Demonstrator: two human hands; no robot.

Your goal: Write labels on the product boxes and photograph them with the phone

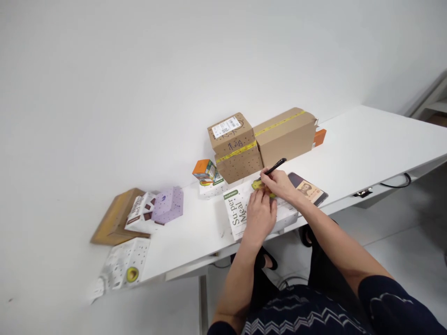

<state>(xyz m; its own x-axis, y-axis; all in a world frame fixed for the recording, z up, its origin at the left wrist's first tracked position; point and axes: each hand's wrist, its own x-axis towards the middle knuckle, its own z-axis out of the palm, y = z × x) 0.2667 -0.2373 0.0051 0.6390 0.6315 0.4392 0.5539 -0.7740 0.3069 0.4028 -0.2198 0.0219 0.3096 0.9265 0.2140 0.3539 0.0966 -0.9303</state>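
A white "Super Meal" box [233, 209] with an avocado print lies on the table in front of me. My left hand [261, 211] rests on top of this box, fingers stretched out flat. Between the fingers of my right hand [279, 183] is a black pen [278, 164], its upper end tilted to the right. The pen's lower end is over the avocado print, near my left fingertips; I cannot tell whether it touches the box. Right of the box, partly under my right forearm, lies a dark phone-like slab [316, 201] showing a portrait picture.
Two brown cartons with yellow tape, one square [239, 160] and one long [288, 137], stand near the wall. Small orange boxes [204, 167] [319, 137] sit beside them. At left are a purple box [168, 204], a brown carton [113, 218] and white boxes [120, 260].
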